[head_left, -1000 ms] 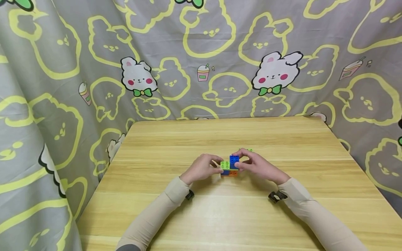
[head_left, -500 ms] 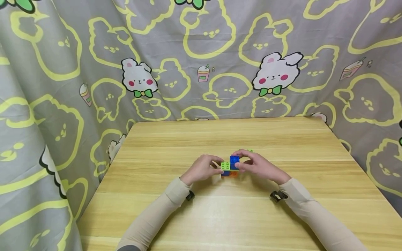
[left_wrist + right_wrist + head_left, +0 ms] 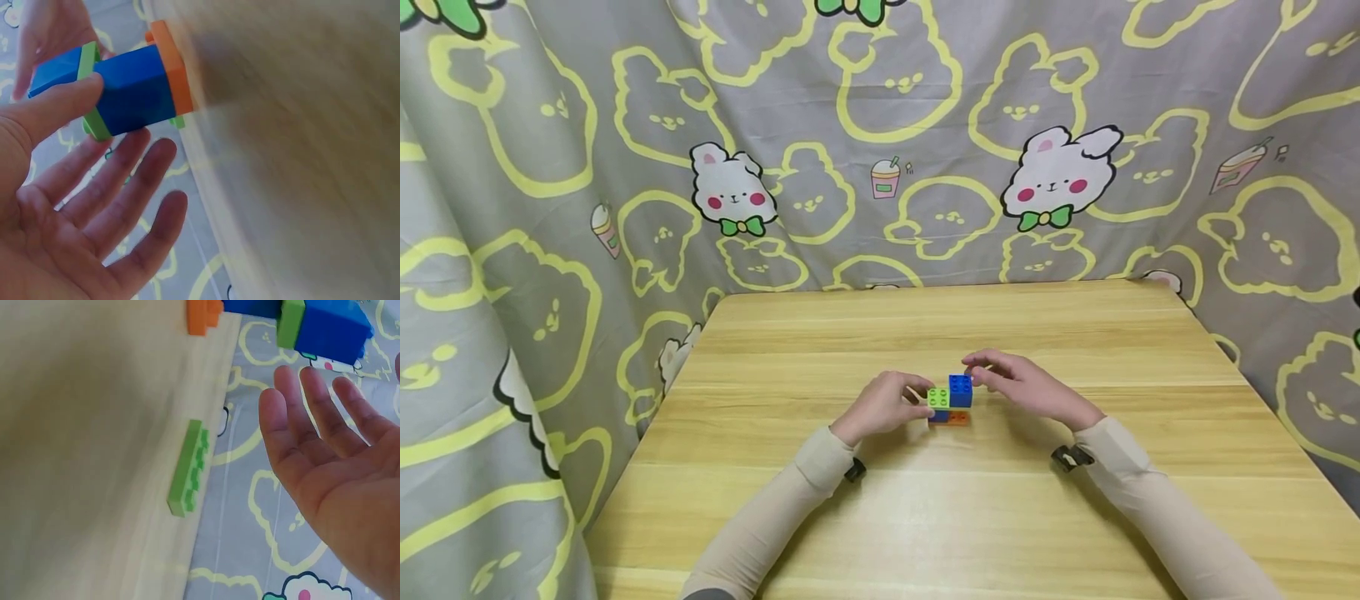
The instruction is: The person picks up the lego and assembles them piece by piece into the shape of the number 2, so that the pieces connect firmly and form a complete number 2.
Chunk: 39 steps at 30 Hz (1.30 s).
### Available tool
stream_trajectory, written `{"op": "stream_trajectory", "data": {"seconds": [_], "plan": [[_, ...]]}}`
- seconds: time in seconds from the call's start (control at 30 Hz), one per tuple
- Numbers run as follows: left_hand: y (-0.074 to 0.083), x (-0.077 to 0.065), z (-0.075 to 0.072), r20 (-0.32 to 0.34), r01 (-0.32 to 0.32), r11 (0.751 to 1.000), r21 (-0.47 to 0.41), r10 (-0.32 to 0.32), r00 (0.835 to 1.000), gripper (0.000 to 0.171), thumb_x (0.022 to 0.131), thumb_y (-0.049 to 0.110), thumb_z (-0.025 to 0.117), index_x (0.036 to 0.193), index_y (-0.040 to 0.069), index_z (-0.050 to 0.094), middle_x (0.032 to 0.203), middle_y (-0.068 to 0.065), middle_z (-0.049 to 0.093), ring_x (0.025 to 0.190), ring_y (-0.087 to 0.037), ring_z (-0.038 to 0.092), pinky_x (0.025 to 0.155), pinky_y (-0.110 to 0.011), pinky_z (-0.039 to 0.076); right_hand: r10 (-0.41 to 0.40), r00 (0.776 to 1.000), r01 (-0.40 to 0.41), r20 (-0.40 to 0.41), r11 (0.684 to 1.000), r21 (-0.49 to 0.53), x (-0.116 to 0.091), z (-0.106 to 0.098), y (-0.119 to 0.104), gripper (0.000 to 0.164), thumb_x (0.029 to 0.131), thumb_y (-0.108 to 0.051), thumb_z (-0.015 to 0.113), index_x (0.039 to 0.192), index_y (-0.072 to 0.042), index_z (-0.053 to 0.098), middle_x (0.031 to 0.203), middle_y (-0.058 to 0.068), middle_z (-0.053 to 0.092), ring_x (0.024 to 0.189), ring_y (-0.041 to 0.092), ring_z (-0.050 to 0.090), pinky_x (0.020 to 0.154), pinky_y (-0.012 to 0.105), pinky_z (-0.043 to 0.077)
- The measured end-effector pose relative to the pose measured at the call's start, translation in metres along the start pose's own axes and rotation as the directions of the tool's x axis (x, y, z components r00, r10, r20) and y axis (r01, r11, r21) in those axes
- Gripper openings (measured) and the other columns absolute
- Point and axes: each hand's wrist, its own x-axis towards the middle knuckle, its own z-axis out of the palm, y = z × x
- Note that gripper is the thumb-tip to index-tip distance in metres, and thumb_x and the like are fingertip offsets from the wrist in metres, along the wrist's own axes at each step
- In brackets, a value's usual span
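A stack of toy building bricks stands at mid-table. Its orange bottom piece (image 3: 172,65) carries a lower blue brick (image 3: 136,90), then a light green piece (image 3: 937,397). On the right end of the green piece sits an upper blue brick (image 3: 959,390). My left hand (image 3: 887,406) pinches the stack from the left, thumb at the green piece and the lower blue brick, fingertips on the far side. Just right of the upper blue brick is my right hand (image 3: 1033,389), holding nothing, its fingers extended in the right wrist view.
A long green brick (image 3: 187,469) lies on the wooden table (image 3: 880,517), hidden behind my right hand in the head view. A patterned grey curtain (image 3: 865,225) hangs along the back and sides. Both wrists wear dark camera mounts.
My right hand has let go of the upper blue brick and drawn back slightly to the right. The blue brick stays on the stack. My left hand keeps its grip.
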Motion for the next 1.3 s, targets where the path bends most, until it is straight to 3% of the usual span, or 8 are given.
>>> {"op": "stream_trajectory", "data": {"seconds": [0.2,0.47,0.77,1.1,1.3], "plan": [[0.002,0.0,0.0,-0.018,0.015,1.0,0.021,-0.015,1.0,0.037,0.089,0.025,0.082,0.124,0.014,0.075,0.109,0.001,0.076,0.093,-0.011,0.071,0.076,-0.025,0.055,-0.011,0.999,0.012,-0.031,1.0,0.027,0.003,-0.013,-0.001,0.037,0.11,-0.035,0.048,0.136,-0.012,0.059,0.13,0.017,0.066,0.117,0.035,0.065,0.097,0.048,0.053],[0.002,0.0,0.0,-0.022,0.023,0.999,0.026,-0.023,1.0,0.039,0.088,0.025,0.083,0.125,0.014,0.074,0.107,0.0,0.077,0.094,-0.012,0.071,0.082,-0.031,0.055,0.02,0.993,-0.034,-0.116,0.992,-0.125,0.009,-0.033,-0.001,0.039,0.106,-0.044,0.054,0.131,-0.015,0.064,0.123,0.013,0.069,0.105,0.035,0.066,0.085,0.041,0.055],[0.002,0.0,0.0,-0.015,0.019,0.999,0.048,-0.018,1.0,0.041,0.088,0.026,0.083,0.127,0.014,0.073,0.105,0.0,0.077,0.094,-0.011,0.07,0.084,-0.031,0.054,0.03,0.988,-0.056,-0.153,0.984,-0.167,0.019,-0.048,0.011,0.037,0.105,-0.04,0.058,0.129,-0.014,0.066,0.118,0.009,0.07,0.104,0.027,0.067,0.09,0.046,0.055],[0.003,-0.001,0.0,-0.009,0.026,0.999,0.035,-0.026,1.0,0.042,0.089,0.027,0.082,0.128,0.014,0.073,0.106,-0.001,0.077,0.096,-0.012,0.071,0.085,-0.033,0.056,0.015,0.994,-0.034,-0.108,0.984,-0.176,0.034,-0.049,0.04,0.039,0.095,-0.016,0.075,0.131,-0.003,0.064,0.122,0.019,0.068,0.106,0.029,0.066,0.094,0.05,0.054],[0.004,-0.002,0.0,-0.011,0.032,0.999,0.027,-0.032,0.999,0.041,0.089,0.026,0.082,0.127,0.015,0.073,0.103,0.0,0.078,0.094,-0.012,0.071,0.082,-0.033,0.055,0.012,0.998,-0.026,-0.062,0.974,-0.225,0.04,-0.046,0.049,0.046,0.091,-0.015,0.079,0.132,-0.001,0.064,0.123,0.019,0.068,0.11,0.033,0.065,0.095,0.053,0.052]]}}
